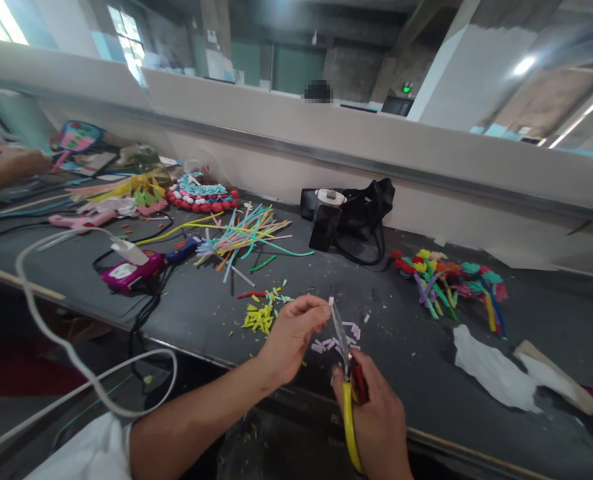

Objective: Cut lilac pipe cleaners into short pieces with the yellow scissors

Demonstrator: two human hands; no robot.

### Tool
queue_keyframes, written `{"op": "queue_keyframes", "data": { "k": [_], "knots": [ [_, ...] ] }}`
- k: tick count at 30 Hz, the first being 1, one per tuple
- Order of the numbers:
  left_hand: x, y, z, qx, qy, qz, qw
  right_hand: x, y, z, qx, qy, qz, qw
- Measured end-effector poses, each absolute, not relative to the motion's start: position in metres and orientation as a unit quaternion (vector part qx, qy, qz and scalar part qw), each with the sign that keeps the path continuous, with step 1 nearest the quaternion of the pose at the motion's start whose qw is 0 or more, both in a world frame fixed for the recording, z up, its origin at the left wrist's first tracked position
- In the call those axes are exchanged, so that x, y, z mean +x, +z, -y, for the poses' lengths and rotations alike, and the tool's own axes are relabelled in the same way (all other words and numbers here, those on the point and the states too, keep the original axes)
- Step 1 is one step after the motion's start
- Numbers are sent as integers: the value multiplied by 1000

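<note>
My right hand [379, 417] is closed around a pair of scissors [346, 393] with one yellow and one red handle. The blades point up and away, their tips beside my left fingertips. Pinched in my left hand [296, 337] is a pale lilac strip that looks like pipe cleaner [331, 302]; only a short end shows at the blades. Under the scissors lie short lilac pieces [329, 345]. Left of my left hand is a small heap of yellow-green pieces [259, 318], with mint-green bits [276, 293] and a red strip [252, 295] behind it.
Long pastel strips [251, 230] lie behind the heap, near a purple device [132, 272]. A black bag [361, 217] and a phone [325, 227] stand at the back. Colourful flowers [446, 273] and white paper [494, 370] lie right. Another person's hand [19, 163] is far left.
</note>
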State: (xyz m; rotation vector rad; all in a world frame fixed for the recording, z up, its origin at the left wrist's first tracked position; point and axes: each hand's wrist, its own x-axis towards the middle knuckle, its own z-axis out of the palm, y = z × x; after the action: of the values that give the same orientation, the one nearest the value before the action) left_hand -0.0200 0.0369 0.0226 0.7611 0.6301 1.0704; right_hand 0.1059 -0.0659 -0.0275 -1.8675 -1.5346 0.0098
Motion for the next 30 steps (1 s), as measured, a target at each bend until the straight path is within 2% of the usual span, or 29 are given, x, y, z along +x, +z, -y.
{"op": "queue_keyframes", "data": {
  "k": [23,27,30],
  "knots": [
    [-18,27,-33,352,489,-306,737,107,-30,69,-710,-75,608,347],
    [-17,27,-34,363,491,-306,730,107,-30,69,-708,-46,610,353],
    [-17,27,-35,378,496,-318,715,106,-29,68,-711,25,601,363]
  ]
}}
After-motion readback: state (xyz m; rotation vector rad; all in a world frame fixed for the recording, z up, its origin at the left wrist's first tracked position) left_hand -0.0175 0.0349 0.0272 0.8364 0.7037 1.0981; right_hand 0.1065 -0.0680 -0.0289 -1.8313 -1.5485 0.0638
